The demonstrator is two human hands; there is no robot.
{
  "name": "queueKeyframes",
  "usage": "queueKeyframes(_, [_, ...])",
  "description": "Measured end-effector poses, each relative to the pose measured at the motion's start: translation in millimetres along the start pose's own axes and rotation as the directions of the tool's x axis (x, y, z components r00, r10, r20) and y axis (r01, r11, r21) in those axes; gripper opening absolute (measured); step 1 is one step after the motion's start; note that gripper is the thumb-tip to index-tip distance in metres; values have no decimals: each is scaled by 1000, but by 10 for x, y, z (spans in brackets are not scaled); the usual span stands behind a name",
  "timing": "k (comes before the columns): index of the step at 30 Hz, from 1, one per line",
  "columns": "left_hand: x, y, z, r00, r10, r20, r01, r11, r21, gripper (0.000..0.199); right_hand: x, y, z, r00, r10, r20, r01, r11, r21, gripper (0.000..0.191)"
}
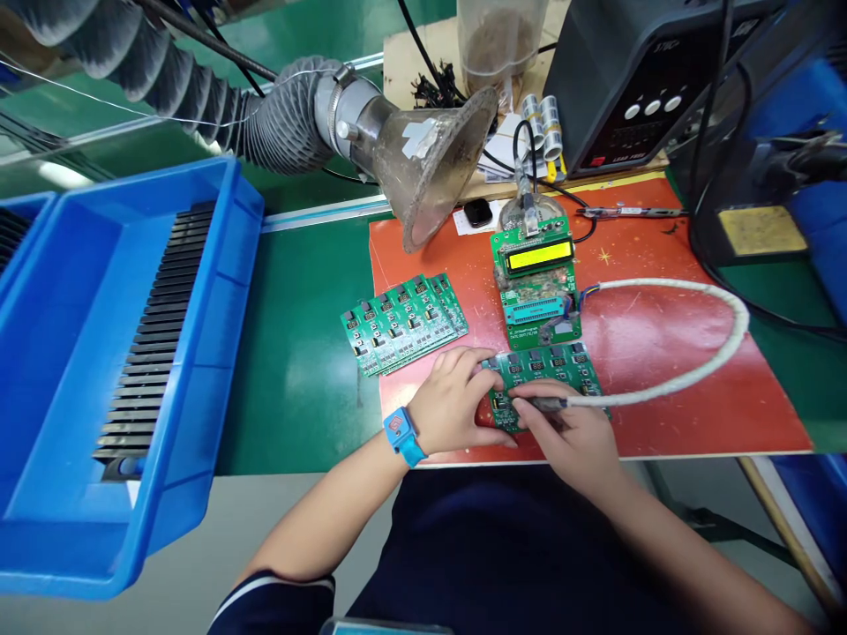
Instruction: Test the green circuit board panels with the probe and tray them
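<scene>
A green circuit board with several small digit displays lies on the red mat in front of me. My left hand, a blue wrist strap on its wrist, rests at the board's left edge with thumb and fingers apart. Between the fingers of my right hand is a probe, its tip hidden near the board's left part. From the probe a white sleeved cable loops round to a programmer board with a lit yellow screen. Left of it sits a stack of similar circuit boards.
A blue bin holding a black slotted rack stands at the left. The fume extractor hood hangs over the mat's back edge. A black soldering station is at the back right, a soldering-iron stand with a yellow sponge below it.
</scene>
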State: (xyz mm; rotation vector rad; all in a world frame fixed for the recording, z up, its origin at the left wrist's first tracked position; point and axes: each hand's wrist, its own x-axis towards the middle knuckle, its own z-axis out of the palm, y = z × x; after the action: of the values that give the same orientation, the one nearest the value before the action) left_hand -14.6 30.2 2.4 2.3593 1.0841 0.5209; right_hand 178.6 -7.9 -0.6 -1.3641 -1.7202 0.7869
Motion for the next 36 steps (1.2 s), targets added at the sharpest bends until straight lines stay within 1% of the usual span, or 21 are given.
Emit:
queueKeyframes(3, [0, 2, -6, 1000, 0, 8, 0, 1000, 2, 56, 4, 0, -10, 1000, 26, -6, -26, 1000, 0, 15])
queueKeyframes(7, [1, 1, -8, 1000, 4, -3, -4, 1000, 3, 57, 15, 0, -14, 1000, 6, -10, -6, 1000, -18, 16])
queueKeyframes(12, [-3, -2, -1, 999, 26, -26, -26, 999, 20, 56, 1, 21, -2, 1000, 26, 15, -26, 1000, -14, 14])
queueKeyframes(16, [-6, -4, 5, 999, 33, -32, -32, 999, 25, 58, -12, 26, 1, 1000, 18, 23, -19, 1000, 5, 12])
queueKeyframes(26, [-9, -5, 3, 999, 31, -24, -30, 999, 25, 64, 7, -6, 5, 1000, -31, -5, 31, 999, 19, 8])
queueKeyframes(31, [-11, 0, 0, 1000, 19, -23, -18, 1000, 22, 60, 35, -18, 17, 993, -115, -30, 113, 992, -51, 6])
queueKeyframes(36, [-7, 3, -3, 999, 36, -30, -35, 999, 33, 56, 16, -4, 31, 993, -110, -48, 107, 992, -66, 7])
